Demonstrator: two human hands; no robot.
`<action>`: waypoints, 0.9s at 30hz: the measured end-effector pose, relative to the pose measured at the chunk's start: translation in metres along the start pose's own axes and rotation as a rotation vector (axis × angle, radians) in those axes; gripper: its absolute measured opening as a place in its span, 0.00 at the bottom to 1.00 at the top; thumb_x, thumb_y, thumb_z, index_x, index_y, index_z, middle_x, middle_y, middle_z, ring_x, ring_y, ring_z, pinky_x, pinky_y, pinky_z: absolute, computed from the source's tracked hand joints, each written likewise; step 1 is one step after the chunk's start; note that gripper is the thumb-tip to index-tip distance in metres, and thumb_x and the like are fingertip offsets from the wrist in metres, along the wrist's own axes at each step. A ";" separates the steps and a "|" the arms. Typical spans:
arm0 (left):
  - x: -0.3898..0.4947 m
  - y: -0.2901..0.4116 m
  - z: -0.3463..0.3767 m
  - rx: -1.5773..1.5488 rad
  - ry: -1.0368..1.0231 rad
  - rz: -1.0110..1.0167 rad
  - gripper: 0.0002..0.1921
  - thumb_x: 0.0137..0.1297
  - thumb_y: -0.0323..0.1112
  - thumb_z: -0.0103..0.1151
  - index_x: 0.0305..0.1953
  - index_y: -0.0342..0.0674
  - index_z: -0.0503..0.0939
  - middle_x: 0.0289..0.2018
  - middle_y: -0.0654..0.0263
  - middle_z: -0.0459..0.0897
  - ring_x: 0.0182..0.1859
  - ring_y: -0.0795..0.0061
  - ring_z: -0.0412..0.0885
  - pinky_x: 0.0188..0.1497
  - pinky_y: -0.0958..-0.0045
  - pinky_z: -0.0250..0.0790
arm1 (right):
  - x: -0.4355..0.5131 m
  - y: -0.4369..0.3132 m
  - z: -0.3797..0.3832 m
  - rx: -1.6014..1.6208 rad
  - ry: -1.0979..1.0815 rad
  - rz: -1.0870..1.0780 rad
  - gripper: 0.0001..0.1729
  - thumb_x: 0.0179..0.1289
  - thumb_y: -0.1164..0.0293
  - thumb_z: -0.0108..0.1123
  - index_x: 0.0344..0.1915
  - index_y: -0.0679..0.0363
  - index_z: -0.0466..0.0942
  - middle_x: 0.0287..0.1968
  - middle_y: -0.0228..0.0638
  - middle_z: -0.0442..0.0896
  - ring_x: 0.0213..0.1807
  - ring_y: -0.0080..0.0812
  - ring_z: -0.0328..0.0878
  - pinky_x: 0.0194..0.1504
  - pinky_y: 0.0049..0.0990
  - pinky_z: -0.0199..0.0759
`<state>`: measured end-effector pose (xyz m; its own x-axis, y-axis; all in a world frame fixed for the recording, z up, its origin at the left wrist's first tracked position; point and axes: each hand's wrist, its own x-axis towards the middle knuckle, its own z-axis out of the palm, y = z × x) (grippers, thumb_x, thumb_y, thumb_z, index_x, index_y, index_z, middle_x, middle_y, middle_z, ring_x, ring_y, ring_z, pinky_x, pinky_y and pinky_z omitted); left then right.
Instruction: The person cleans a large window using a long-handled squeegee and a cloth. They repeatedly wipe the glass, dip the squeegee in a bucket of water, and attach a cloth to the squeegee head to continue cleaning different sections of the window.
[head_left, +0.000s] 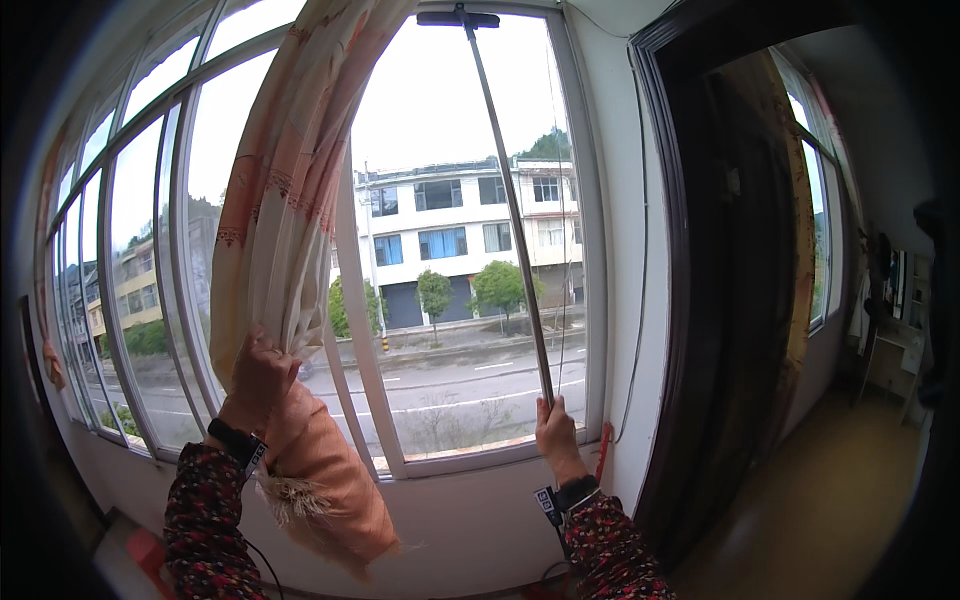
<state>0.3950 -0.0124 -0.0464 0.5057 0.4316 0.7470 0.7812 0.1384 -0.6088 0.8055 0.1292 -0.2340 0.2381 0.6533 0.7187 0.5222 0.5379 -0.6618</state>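
Observation:
My left hand (259, 375) grips a patterned cream-and-orange curtain (277, 187), gathering it into a bunch. Below the fist the orange lower part of the curtain (330, 472) hangs loose, with a frayed patch on it. My right hand (559, 435) is closed around the lower end of a long metal pole (517, 217). At the pole's top, a dark window squeegee head (458, 19) lies level near the upper edge of the window pane (442, 97). Whether its blade touches the glass cannot be told.
The light window frame (480, 466) runs along the sill, with more sliding panes (139, 195) to the left. A thin cable (641, 300) runs down the wall at right, beside a dark door frame (660, 247). Something red (604, 446) stands near the sill's right corner; another red object (146, 555) lies low left.

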 end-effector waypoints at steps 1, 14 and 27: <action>0.000 0.000 0.000 -0.006 0.005 -0.004 0.12 0.56 0.39 0.59 0.20 0.40 0.80 0.19 0.62 0.80 0.33 0.67 0.78 0.64 0.58 0.53 | -0.018 0.018 0.004 -0.053 -0.046 0.086 0.22 0.70 0.56 0.42 0.40 0.67 0.67 0.27 0.59 0.79 0.34 0.62 0.76 0.31 0.50 0.72; -0.003 -0.006 0.005 0.096 0.007 0.014 0.12 0.54 0.39 0.60 0.18 0.40 0.79 0.18 0.62 0.79 0.31 0.67 0.77 0.63 0.57 0.53 | -0.356 0.201 -0.084 -0.274 -0.344 0.384 0.26 0.70 0.52 0.41 0.55 0.60 0.68 0.29 0.53 0.79 0.27 0.56 0.76 0.28 0.47 0.68; -0.004 -0.009 0.004 0.018 -0.004 -0.006 0.13 0.56 0.38 0.57 0.19 0.37 0.79 0.18 0.58 0.78 0.32 0.63 0.76 0.61 0.55 0.55 | -0.052 0.030 0.034 -0.084 -0.070 -0.026 0.20 0.69 0.56 0.45 0.40 0.64 0.67 0.22 0.57 0.77 0.28 0.61 0.76 0.24 0.49 0.71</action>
<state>0.3849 -0.0115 -0.0448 0.4991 0.4344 0.7498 0.7778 0.1568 -0.6086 0.7810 0.1292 -0.2987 0.1671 0.6771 0.7166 0.5951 0.5103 -0.6209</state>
